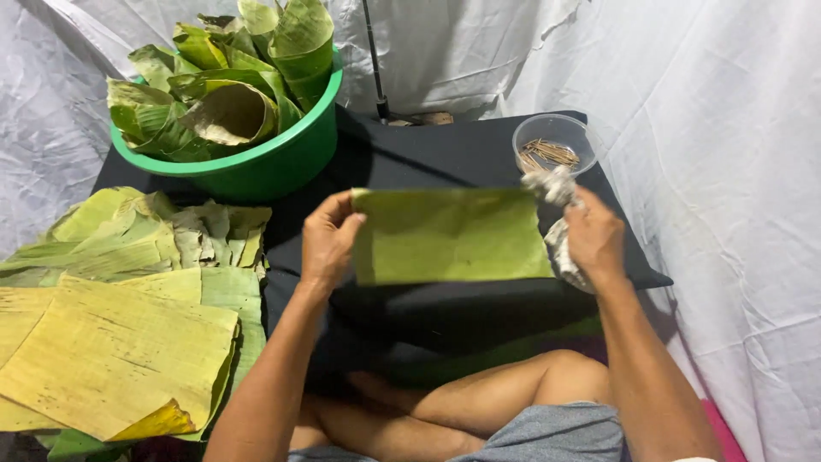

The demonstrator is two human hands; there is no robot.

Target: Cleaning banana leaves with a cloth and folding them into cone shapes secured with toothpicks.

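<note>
The left hand (327,239) pinches the left edge of a rectangular piece of banana leaf (449,235), thumb on top and fingers curled beneath, holding it stretched flat above the middle of the black cloth-covered table (445,154). The right hand (594,239) is closed around a crumpled whitish rag (560,244) at the leaf's right edge; whether its fingers also grip the leaf I cannot tell. This looks like the wiping step, the leaf held taut while the rag works its surface. The next stroke would call for a firm hold on the left edge and light, even pressure along the grain, since such leaf tears easily. A clear plastic cup (554,141) of thin sticks stands at the table's far right corner, a green basin (256,158) of folded leaves at the far left, and a stack of flat leaves (120,334) lies beside the left edge
</note>
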